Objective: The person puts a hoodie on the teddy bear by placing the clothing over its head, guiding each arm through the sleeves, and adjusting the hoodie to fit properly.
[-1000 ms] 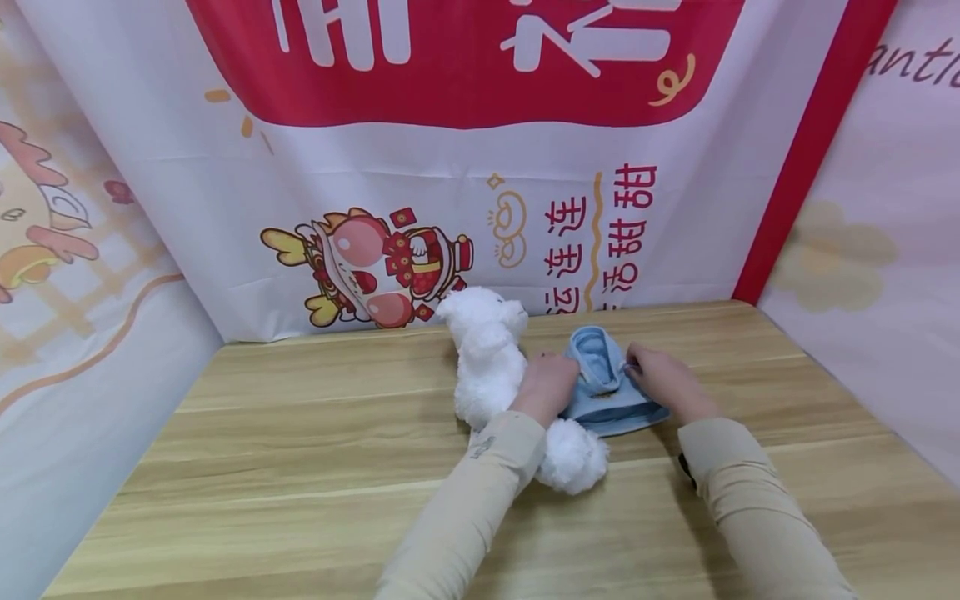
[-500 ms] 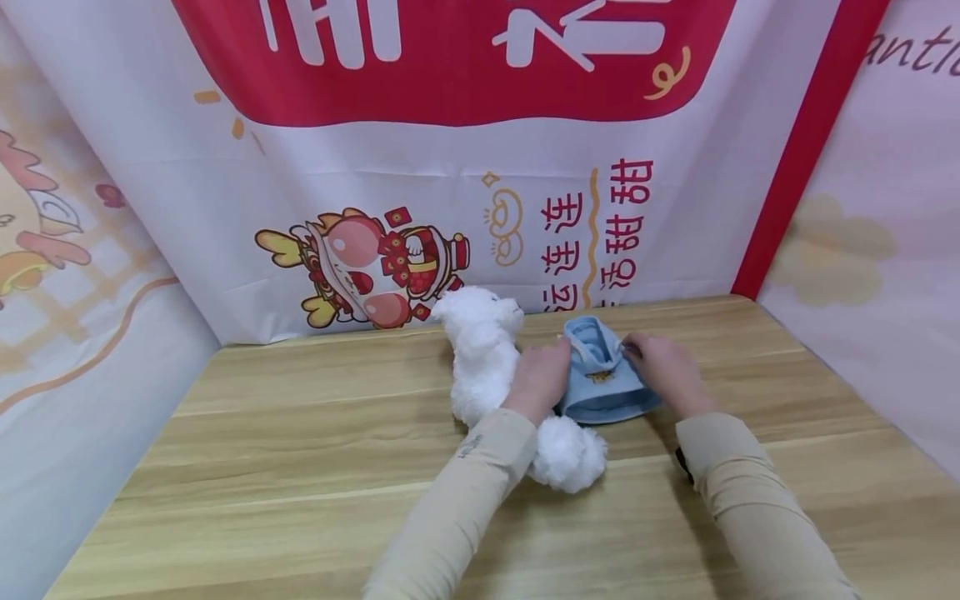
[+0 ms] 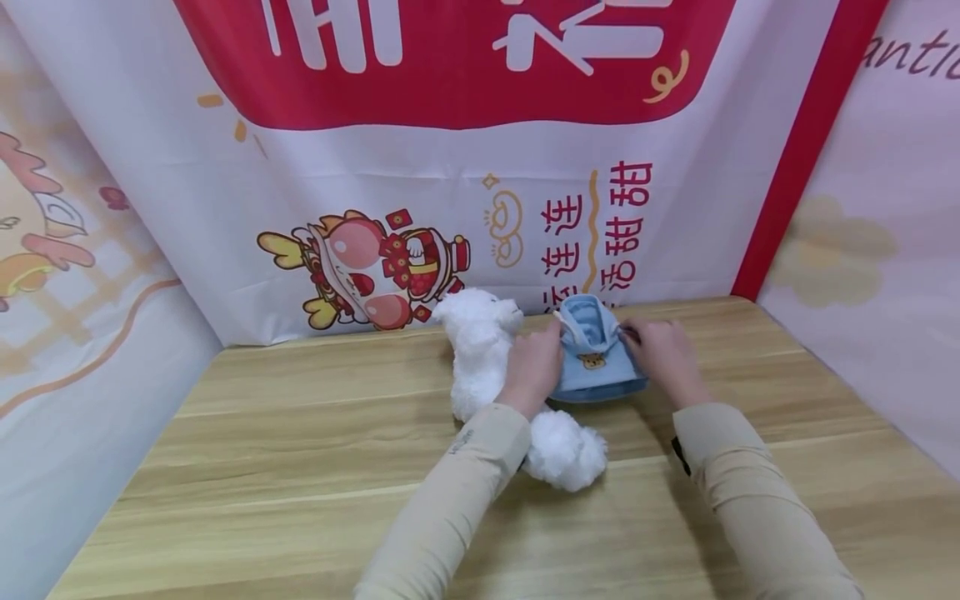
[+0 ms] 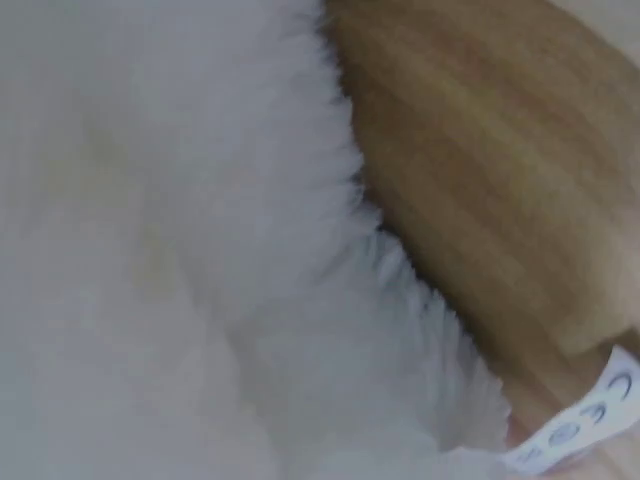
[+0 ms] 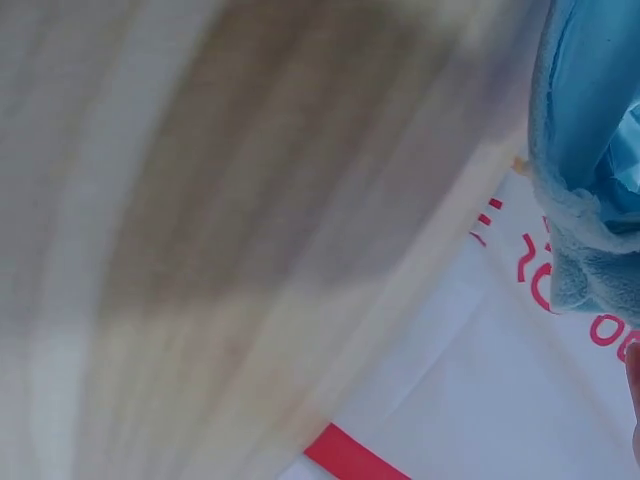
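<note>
Small light blue doll hoodie (image 3: 600, 372), with a bear-face patch on its front, is held up at the table's back. My left hand (image 3: 534, 367) pinches its left side near the hood, and my right hand (image 3: 663, 354) pinches the right side. Its bottom opening faces me. A white plush dog (image 3: 477, 354) sits just left of the hoodie, partly behind my left hand and forearm. White fur (image 4: 200, 220) fills much of the left wrist view, beside a printed tag (image 4: 580, 430). In the right wrist view the blue cloth (image 5: 585, 265) shows at the right edge.
The wooden table (image 3: 300, 467) reaches back to a white and red printed cloth (image 3: 420, 167) hanging behind it. Printed cloths also hang at the left (image 3: 82, 333) and right (image 3: 862, 275) sides.
Both hands have lifted the hoodie up and back, slightly to the left. Its bear patch has come into plain view. The plush dog has stayed about where it was.
</note>
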Demonstrator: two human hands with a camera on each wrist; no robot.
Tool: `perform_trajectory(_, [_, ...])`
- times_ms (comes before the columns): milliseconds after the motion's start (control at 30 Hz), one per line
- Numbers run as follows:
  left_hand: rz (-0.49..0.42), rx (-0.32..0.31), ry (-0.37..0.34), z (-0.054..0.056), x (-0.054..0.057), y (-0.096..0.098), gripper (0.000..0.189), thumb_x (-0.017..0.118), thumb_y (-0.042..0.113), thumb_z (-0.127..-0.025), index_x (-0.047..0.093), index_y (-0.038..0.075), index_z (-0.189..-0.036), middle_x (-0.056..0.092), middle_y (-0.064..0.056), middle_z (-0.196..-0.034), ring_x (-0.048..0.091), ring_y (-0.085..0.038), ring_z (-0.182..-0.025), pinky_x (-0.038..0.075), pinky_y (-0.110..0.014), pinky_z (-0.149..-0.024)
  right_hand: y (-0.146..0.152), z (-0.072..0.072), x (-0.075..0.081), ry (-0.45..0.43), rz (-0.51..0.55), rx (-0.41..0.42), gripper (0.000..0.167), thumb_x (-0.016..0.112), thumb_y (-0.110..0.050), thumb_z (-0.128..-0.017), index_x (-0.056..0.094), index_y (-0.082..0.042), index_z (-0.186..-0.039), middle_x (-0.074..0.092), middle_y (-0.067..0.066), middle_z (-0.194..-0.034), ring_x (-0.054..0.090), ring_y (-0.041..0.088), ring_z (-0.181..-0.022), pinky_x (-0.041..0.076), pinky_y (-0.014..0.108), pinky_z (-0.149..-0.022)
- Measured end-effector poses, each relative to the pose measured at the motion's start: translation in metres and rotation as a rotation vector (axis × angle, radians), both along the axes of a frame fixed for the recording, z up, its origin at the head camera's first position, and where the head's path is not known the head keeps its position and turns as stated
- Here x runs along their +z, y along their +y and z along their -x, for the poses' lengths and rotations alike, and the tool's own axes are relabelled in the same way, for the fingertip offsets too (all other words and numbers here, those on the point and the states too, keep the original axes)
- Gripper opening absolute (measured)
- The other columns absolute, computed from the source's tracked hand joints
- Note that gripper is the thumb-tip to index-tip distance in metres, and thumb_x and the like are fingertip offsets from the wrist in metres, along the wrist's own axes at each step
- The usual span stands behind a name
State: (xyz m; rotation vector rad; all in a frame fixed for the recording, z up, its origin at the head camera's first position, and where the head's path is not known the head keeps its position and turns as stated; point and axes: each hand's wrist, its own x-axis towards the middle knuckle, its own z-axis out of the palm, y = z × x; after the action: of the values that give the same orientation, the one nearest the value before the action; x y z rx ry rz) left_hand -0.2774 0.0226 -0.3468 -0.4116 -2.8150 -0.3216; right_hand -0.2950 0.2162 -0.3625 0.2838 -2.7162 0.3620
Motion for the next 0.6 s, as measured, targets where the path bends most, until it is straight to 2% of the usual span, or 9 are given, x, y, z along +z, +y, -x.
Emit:
perform_trajectory(133, [0.030,0.000,0.032,0.001,0.005,-0.004,0.027,0.053,0.019,-0.097,0.056,0.011,-0.123,0.073,-0.006,-0.092,0.069,-0.023,-0.080,0.055,-0.036,-0.075,-0.003,0.003,0.008,0.040,-0.016,0.009,0.021,0.057,-0.016,-0.094,0.067,-0.001,-0.105,0.072,0.019,-0.098,0.067,0.036,-0.091,0.039,0.055,-0.099])
perform_trajectory(333, [-0.001,0.004,0.077,0.003,0.011,-0.015,0.030,0.053,0.015,-0.096,0.056,0.007,-0.125,0.073,-0.008,-0.089,0.069,-0.026,-0.077,0.055,-0.037,-0.070,-0.011,0.008,0.019,0.121,0.013,0.032,0.019,0.060,-0.013,-0.091,0.067,0.000,-0.103,0.072,0.019,-0.098,0.067,0.035,-0.091,0.043,0.053,-0.093])
perform_trajectory(433, [-0.049,0.012,0.089,0.005,0.015,-0.020,0.029,0.051,0.014,-0.097,0.056,0.007,-0.124,0.073,-0.010,-0.089,0.069,-0.028,-0.075,0.055,-0.039,-0.067,-0.017,0.009,0.027,0.091,0.064,0.051,0.020,0.058,-0.012,-0.092,0.064,0.001,-0.107,0.070,0.021,-0.103,0.065,0.037,-0.094,0.046,0.052,-0.091])
perform_trajectory(500, [-0.086,0.016,0.116,0.005,0.018,-0.025,0.028,0.051,0.014,-0.096,0.057,0.007,-0.123,0.073,-0.011,-0.089,0.068,-0.031,-0.075,0.055,-0.040,-0.067,-0.021,0.010,0.033,0.058,0.094,0.056,0.022,0.056,-0.012,-0.093,0.062,0.001,-0.110,0.068,0.022,-0.106,0.064,0.038,-0.097,0.048,0.052,-0.089])
perform_trajectory(600, [-0.128,0.017,0.175,0.006,0.024,-0.031,0.020,0.052,0.014,-0.095,0.060,0.008,-0.113,0.073,-0.012,-0.087,0.068,-0.035,-0.074,0.054,-0.043,-0.067,-0.028,0.011,0.043,0.007,0.129,0.052,0.023,0.053,-0.013,-0.094,0.059,0.001,-0.112,0.065,0.022,-0.110,0.062,0.038,-0.101,0.050,0.051,-0.089])
